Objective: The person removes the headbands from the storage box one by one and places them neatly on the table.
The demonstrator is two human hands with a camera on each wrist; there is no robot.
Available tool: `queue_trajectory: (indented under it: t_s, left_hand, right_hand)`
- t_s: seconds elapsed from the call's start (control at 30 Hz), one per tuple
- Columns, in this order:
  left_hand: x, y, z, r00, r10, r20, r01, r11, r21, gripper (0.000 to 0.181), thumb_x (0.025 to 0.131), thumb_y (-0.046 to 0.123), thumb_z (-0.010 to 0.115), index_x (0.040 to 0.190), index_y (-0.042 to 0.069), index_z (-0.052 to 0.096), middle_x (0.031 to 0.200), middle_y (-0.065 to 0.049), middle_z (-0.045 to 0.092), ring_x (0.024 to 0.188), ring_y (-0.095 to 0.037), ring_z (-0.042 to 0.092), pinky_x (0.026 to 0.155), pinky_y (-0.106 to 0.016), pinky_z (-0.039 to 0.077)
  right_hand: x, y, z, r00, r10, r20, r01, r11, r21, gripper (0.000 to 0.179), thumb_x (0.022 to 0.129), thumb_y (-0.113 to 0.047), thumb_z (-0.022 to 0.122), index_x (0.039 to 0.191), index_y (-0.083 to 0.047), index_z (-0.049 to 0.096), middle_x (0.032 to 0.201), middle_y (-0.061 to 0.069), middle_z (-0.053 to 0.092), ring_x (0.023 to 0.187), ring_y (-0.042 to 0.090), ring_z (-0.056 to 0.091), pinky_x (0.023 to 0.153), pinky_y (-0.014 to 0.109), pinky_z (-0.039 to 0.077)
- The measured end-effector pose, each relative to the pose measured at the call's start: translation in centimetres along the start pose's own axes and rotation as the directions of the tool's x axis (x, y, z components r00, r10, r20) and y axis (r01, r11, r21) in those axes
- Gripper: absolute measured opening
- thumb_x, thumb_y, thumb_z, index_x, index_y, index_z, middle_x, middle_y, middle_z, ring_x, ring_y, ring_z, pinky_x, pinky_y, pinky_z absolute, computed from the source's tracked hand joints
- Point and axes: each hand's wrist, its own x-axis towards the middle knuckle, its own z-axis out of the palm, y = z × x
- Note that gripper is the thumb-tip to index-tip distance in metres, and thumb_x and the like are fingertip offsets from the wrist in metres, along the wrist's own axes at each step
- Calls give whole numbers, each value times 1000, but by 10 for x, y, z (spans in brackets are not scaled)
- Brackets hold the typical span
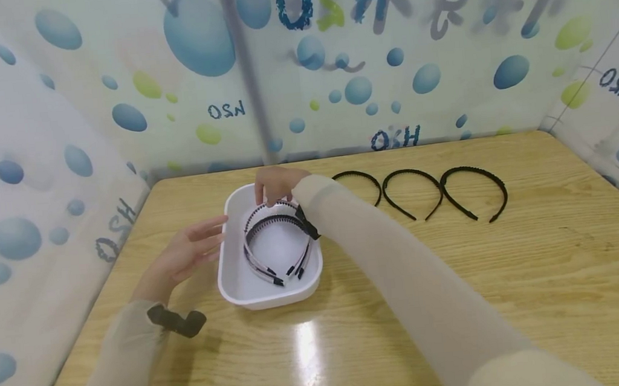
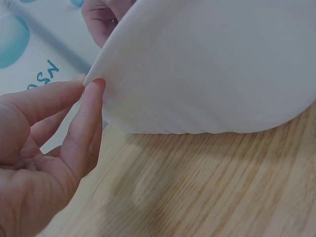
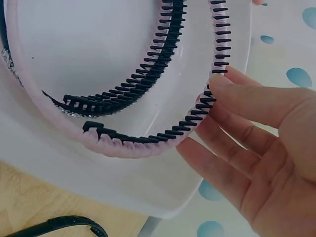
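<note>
A white plastic bin [image 1: 228,284] stands on the table with several headbands inside. My right hand [image 1: 278,182] reaches over its far end and pinches a pale pink headband [image 3: 116,149] with black teeth between thumb and fingers. Beneath that band, other headbands with black teeth [image 3: 136,89] lie in the bin, partly overlapping, so their number is unclear. At the bin's left side my left hand [image 1: 191,251] holds the rim, thumb and fingertips meeting at its edge in the left wrist view.
Three black headbands lie in a row on the wooden table [image 1: 460,302] right of the bin: a left one [image 1: 359,173], partly hidden by my right sleeve, a middle one [image 1: 410,171] and a right one [image 1: 474,170]. A patterned curtain [image 1: 324,107] stands behind the table.
</note>
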Motion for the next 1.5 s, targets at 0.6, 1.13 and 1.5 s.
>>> queue_trajectory:
  t_s: [0.6, 1.13, 1.5]
  left_hand:
    - [1, -1, 0, 1000, 2, 2, -2, 1000, -31, 36, 92, -1, 50, 114, 25, 62, 113, 2, 54, 99, -10, 59, 87, -28, 50]
    - [-2, 4, 3, 1000, -21, -2, 21, 1000, -19, 39, 92, 2, 52, 129, 13, 52, 115, 0, 51, 99, -10, 59, 88, -27, 50]
    - [-4, 6, 4, 1000, -24, -4, 24, 999, -29, 38, 92, 1, 52, 127, 15, 55, 117, -3, 48, 98, -10, 59, 87, -26, 50]
  right_hand:
    - [-10, -4, -21, 971, -222, -84, 222, 975, -8, 21, 87, 1, 59, 105, -7, 67, 106, 7, 59, 93, 17, 55, 72, 20, 51]
    - [-42, 8, -52, 942, -288, -171, 294, 956, 13, 21, 86, 1, 60, 105, -3, 67, 99, 9, 63, 91, 19, 57, 77, 26, 51]
    - [-65, 30, -70, 947, -262, -184, 264, 964, -18, 20, 87, -2, 60, 105, -6, 68, 100, 6, 63, 89, 16, 57, 76, 26, 51]
